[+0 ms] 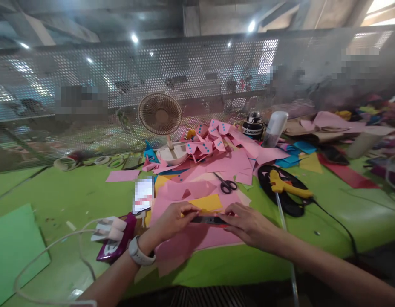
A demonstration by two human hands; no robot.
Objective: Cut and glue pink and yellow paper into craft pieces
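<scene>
left hand [175, 219] and right hand [246, 222] pinching a narrow dark bar [208, 220] between them, right over flat pink paper sheets [205, 239], black-handled scissors [228, 186] just beyond, yellow glue gun [288, 187] there on a rounded black pad [295, 209], beige round-caged fan [160, 114] behind

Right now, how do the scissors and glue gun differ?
Color: the scissors have black handles; the glue gun is yellow.
Support: the scissors lie on pink paper; the glue gun rests on a black tray.
Cord: the glue gun has one; the scissors, none.
Neither is held.
</scene>
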